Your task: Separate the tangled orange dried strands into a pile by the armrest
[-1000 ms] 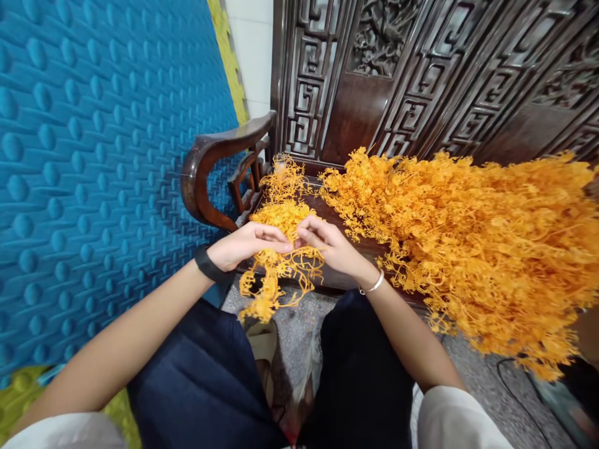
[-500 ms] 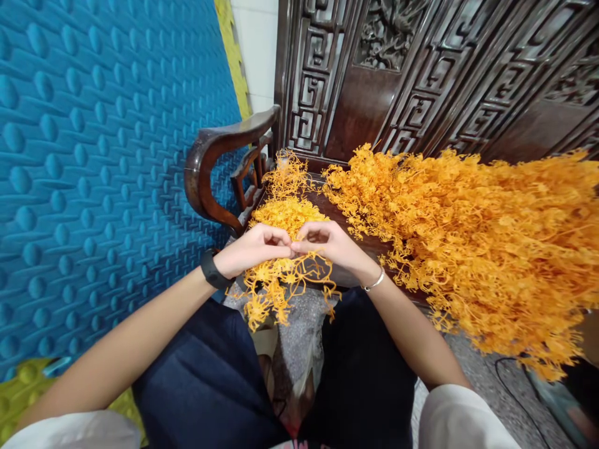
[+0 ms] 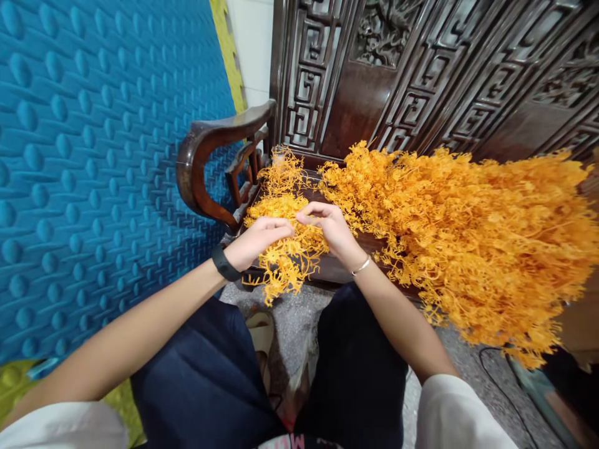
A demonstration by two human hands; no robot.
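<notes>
My left hand [image 3: 269, 237] is closed, with thumb and fingers pinched on a clump of orange artificial flower sprigs [image 3: 285, 271] that hangs below it. Just beside it on the right, my right hand [image 3: 327, 227] has its thumb and fingertips brought together at a pinch; whatever lies between them is too small to make out. The two sets of fingertips are a little apart. Under and behind the hands lies a small heap of loose orange flower pieces [image 3: 269, 209] on the dark wooden seat [image 3: 369, 243].
A large pile of orange artificial flower sprigs [image 3: 486, 237] covers the seat to the right. The curved wooden armrest [image 3: 196, 159] stands at left, with a carved backrest [image 3: 360, 106] behind. Blue bumpy matting [image 3: 93, 187] spreads at left. A black cable [image 3: 500, 386] runs over the floor.
Both hands have moved slightly up and forward, over the seat. My right fingertips have parted from my left ones and risen. The hanging sprigs moved along with the left hand.
</notes>
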